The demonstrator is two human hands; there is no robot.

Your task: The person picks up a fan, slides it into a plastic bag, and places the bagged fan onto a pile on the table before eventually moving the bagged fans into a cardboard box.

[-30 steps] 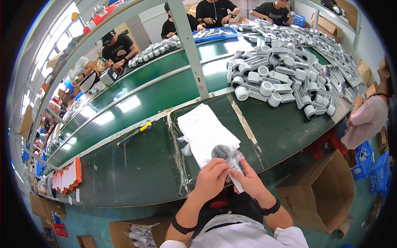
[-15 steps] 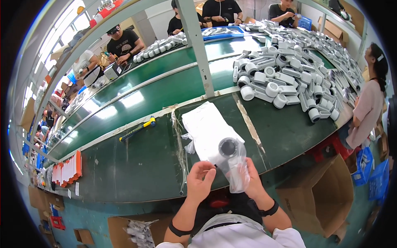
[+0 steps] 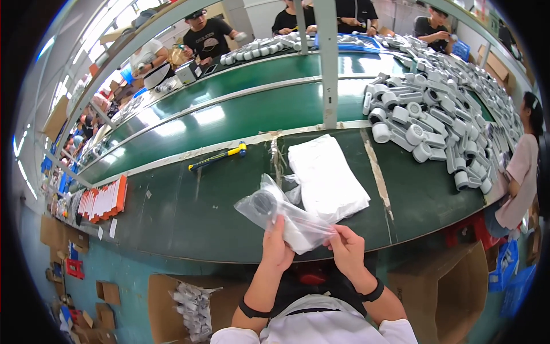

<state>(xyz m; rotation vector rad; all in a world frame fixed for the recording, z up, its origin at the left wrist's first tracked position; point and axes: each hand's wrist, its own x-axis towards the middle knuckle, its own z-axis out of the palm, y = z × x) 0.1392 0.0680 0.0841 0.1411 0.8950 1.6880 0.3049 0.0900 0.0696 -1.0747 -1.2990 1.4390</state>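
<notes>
Both hands are clamped on a clear plastic bag [image 3: 286,215] with a grey cylindrical part inside, held up over the near edge of the green table [image 3: 189,212]. Left hand [image 3: 278,246] grips its lower middle, right hand [image 3: 346,249] pinches the end. A stack of white bags [image 3: 329,178] lies just behind, and a yellow-handled tool [image 3: 217,157] sits further back.

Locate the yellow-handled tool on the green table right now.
In the head view the yellow-handled tool lies on the green table, left of the stack of white bags and beyond the left hand.
</notes>
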